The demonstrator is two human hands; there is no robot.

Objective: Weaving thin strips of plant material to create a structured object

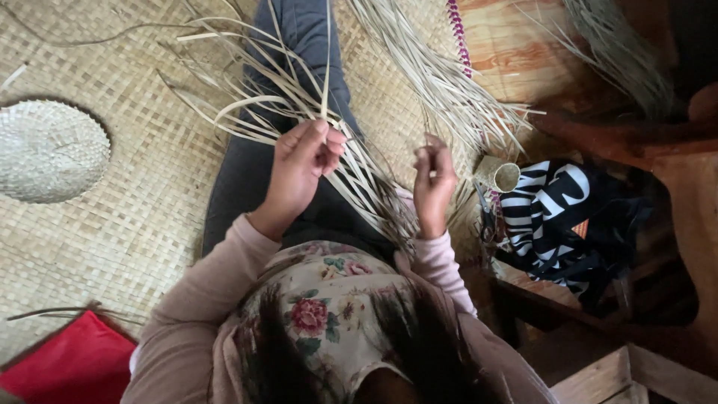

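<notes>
Two hands — left hand (pixel 299 161) clamped on pale straw strips (pixel 247 112), right hand (pixel 434 183) pinching one; one woven hat (pixel 48 150) left; strips uncountable.

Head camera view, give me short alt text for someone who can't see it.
Seen from above, a seated person's left hand grips a bundle of pale straw strips while the right hand pinches a thin strand. They sit on a woven mat, a round woven piece lying nearby.

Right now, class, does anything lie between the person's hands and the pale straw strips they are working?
Nothing visible does. The left hand already pinches the straw strips directly, and the right hand pinches a thin strand of the same bundle. The round woven piece lies well aside on the mat.
</notes>
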